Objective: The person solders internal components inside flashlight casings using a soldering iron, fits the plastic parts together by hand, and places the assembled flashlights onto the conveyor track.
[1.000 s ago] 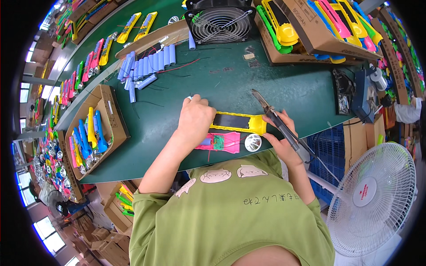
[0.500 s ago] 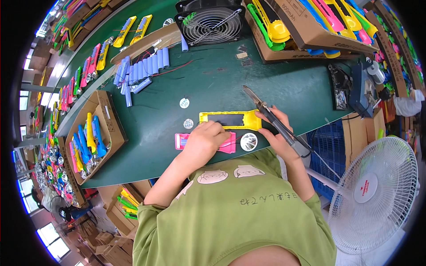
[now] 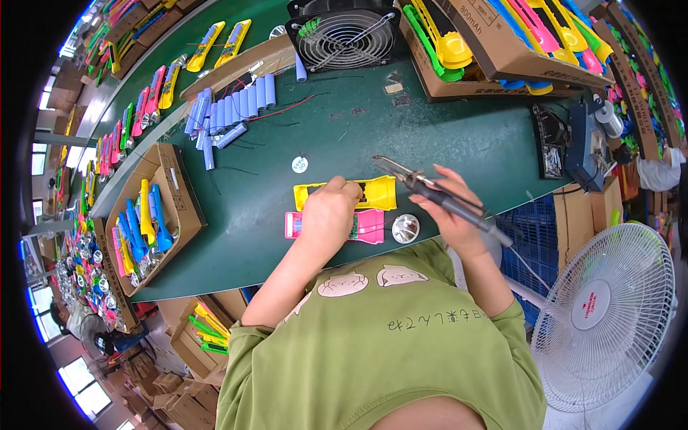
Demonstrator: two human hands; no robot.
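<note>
My left hand [image 3: 330, 215] reaches over a pink flashlight casing [image 3: 370, 226]. Its closed fingers hold a yellow flashlight casing [image 3: 380, 193] flat on the bench; the fingertips are partly hidden behind the knuckles. My right hand [image 3: 459, 218] grips a soldering iron [image 3: 446, 201], whose tip points up and left, just above the yellow casing's wide end. The pink casing, with a circuit board and wires inside, lies nearer to me and is partly covered by my left hand. Beside its wide end sits a round silver reflector [image 3: 405, 228].
Blue battery cells [image 3: 233, 110] with wires lie at the back left. A box fan [image 3: 345, 41] stands behind. Cardboard boxes [image 3: 188, 188] of casings flank the green bench [image 3: 265, 251]. A blue soldering station [image 3: 584, 147] sits right, and a white fan [image 3: 602, 315] stands beside me.
The yellow casing has shifted left, and my left hand has moved from the pink casing onto it. My right hand, still holding the soldering iron, has come away from the yellow casing's end.
</note>
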